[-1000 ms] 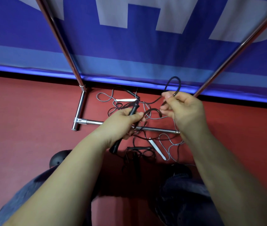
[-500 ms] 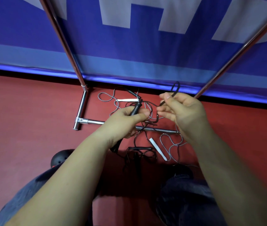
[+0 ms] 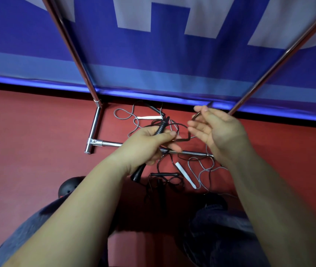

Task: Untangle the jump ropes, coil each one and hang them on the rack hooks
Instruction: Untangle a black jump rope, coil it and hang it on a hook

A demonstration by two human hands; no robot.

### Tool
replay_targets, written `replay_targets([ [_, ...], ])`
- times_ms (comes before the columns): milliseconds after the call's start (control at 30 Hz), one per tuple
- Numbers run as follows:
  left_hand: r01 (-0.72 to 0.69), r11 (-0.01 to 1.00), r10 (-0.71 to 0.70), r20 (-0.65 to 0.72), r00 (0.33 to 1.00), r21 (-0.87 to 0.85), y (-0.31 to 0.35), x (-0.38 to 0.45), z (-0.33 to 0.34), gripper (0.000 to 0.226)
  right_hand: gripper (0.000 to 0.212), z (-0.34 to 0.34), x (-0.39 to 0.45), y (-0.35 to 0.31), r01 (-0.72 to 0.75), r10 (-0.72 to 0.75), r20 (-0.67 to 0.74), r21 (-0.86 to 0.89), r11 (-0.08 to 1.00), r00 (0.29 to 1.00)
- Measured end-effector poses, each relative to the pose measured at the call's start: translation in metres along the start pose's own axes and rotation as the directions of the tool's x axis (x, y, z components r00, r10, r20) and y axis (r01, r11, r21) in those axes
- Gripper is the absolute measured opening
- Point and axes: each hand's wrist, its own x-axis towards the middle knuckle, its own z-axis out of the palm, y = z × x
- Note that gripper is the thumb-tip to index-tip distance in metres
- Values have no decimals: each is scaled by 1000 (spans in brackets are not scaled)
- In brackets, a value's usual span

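Note:
Tangled jump ropes lie on the red floor around the rack's low crossbar (image 3: 111, 144). My left hand (image 3: 147, 145) grips a black ribbed handle (image 3: 161, 127), whose lower end sticks out below my palm. From it a black cord (image 3: 182, 140) loops over to my right hand (image 3: 218, 132). That hand's fingers are spread and nearly straight, and the cord runs between them. A grey rope (image 3: 122, 116) with two white handles (image 3: 149, 117) (image 3: 185, 175) lies on the floor. A second black rope (image 3: 163, 177) is bunched near my knees.
Two chrome rack uprights (image 3: 72, 47) (image 3: 280, 58) rise left and right in front of a blue banner (image 3: 172, 60). The rack's left foot (image 3: 95, 130) lies on the floor. My dark shoe (image 3: 70, 186) and trouser legs (image 3: 220, 237) fill the bottom.
My right hand has spread its fingers and let go of the raised black loop, which has dropped. My left hand still holds the black handle in the same place.

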Motion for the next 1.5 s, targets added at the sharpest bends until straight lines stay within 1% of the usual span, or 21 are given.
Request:
replay_targets([
  [100, -1, 999, 0, -44, 999, -38, 0, 2, -3, 18, 22, 2, -4, 9, -101, 121, 125, -157, 982, 985],
  [167, 3, 1000, -3, -16, 1000, -18, 0, 2, -4, 15, 15, 4, -7, 12, -98, 141, 199, -211, 972, 970],
  [267, -16, 998, 11, 95, 995, 54, -1, -1, 0, 7, 11, 3, -7, 8, -96, 122, 158, -162, 982, 980],
  [300, -30, 998, 24, 101, 995, 63, -1, -1, 1, 5, 11, 2, -6, 6, -96, 114, 134, -139, 986, 984],
  [367, -60, 998, 59, 39, 997, 22, -3, 1, -1, 11, 9, 1, -4, 5, -82, 100, 111, -154, 985, 989],
  [467, -113, 989, 101, -126, 987, -98, -3, 6, -6, 17, 8, 2, -5, 9, 5, 52, 130, -409, 913, 990],
  [533, -151, 976, 124, -173, 977, -155, -2, 7, -8, 17, 12, 4, -8, 12, 84, 61, 227, -579, 811, 972],
  [567, -166, 973, 136, -181, 974, -162, -2, 7, -9, 16, 16, 5, -10, 14, 112, 94, 295, -612, 783, 951],
  [633, -179, 973, 150, -189, 971, -148, -1, 6, -8, 15, 25, 8, -14, 15, 143, 144, 397, -610, 779, 907],
  [667, -180, 974, 153, -193, 969, -135, -1, 7, -8, 15, 29, 8, -15, 14, 155, 134, 407, -603, 783, 904],
  [733, -175, 980, 153, -194, 969, -98, -2, 7, -8, 14, 33, 8, -14, 12, 184, 49, 350, -602, 777, 935],
  [833, -106, 994, 110, -185, 977, 34, -6, 8, -10, 8, 37, 4, -5, 14, 229, -167, 159, -601, 766, 973],
  [900, -40, 988, 59, -128, 990, 148, -9, 8, -8, 11, 38, -1, 3, 15, 251, -287, 17, -538, 805, 958],
  [967, -34, 989, 38, -29, 999, 145, -8, 5, -6, 12, 39, -6, 8, 13, 263, -347, -85, -494, 829, 934],
  [1033, -55, 990, 48, 50, 998, 128, -5, 2, -4, 12, 39, -8, 11, 12, 279, -385, -133, -484, 829, 913],
  [1100, -82, 977, 69, 76, 995, 197, -5, 0, -3, 12, 38, -11, 12, 12, 278, -394, -156, -482, 831, 906],
  [1167, -97, 971, 83, 73, 994, 220, -6, 0, -2, 13, 37, -11, 12, 13, 237, -353, -157, -489, 839, 922],
  [1300, -90, 994, 93, -49, 994, 68, -3, 3, -5, 18, 23, -5, 9, 13, 106, -158, -74, -465, 879, 985],
  [1367, -98, 995, 95, -110, 989, -23, -2, 4, -7, 18, 19, -1, 4, 15, 63, -24, 74, -584, 809, 997],
  [1433, -98, 989, 81, -142, 987, -114, -1, 5, -7, 17, 18, 4, -4, 20, 91, 121, 252, -690, 718, 960],
  [1500, -84, 981, 60, -140, 988, -178, 1, 5, -7, 17, 22, 10, -10, 21, 107, 189, 357, -665, 739, 915],
])
